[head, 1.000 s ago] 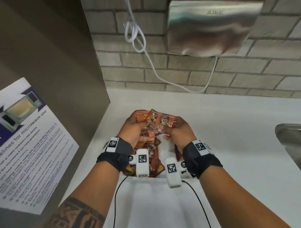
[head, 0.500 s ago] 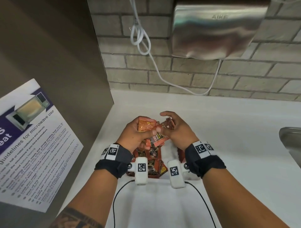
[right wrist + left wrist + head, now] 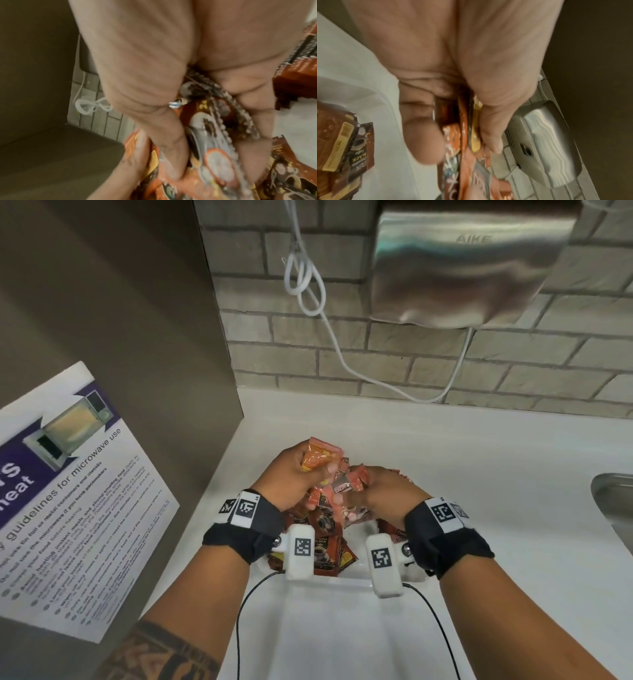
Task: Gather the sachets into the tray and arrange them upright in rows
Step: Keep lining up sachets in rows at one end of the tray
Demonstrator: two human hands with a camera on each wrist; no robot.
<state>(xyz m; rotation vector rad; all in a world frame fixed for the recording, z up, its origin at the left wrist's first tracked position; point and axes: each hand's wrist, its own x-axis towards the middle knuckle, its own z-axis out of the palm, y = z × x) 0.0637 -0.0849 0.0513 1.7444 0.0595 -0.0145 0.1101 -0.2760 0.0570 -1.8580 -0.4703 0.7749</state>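
Sachets [image 3: 320, 546] lie loose in the white tray [image 3: 346, 582] below my wrists, brown ones printed with a coffee cup, piled flat and crooked along the tray's left side, with a few more against its right wall. I cannot see any standing upright in a row. My left hand [image 3: 291, 474] is raised over the tray's far edge, fingers and thumb curled tight round a small orange stack [image 3: 320, 455]; the left wrist view shows the thumb pressed on the stack's edge. My right hand [image 3: 387, 491] is just beside it, fingers closed on a bunch of orange and brown sachets [image 3: 349, 482] that hang between the two hands; the bunches touch.

The tray sits on a white counter [image 3: 479, 474], near its left edge where a brown panel [image 3: 120, 337] rises. A printed microwave notice [image 3: 68, 501] hangs on that panel. Behind the counter's far edge runs a grey brick wall [image 3: 291, 361] carrying a steel hand dryer [image 3: 469, 265] and a looped white cable [image 3: 305, 278]. A steel sink [image 3: 613, 501] shows at the counter's right edge.
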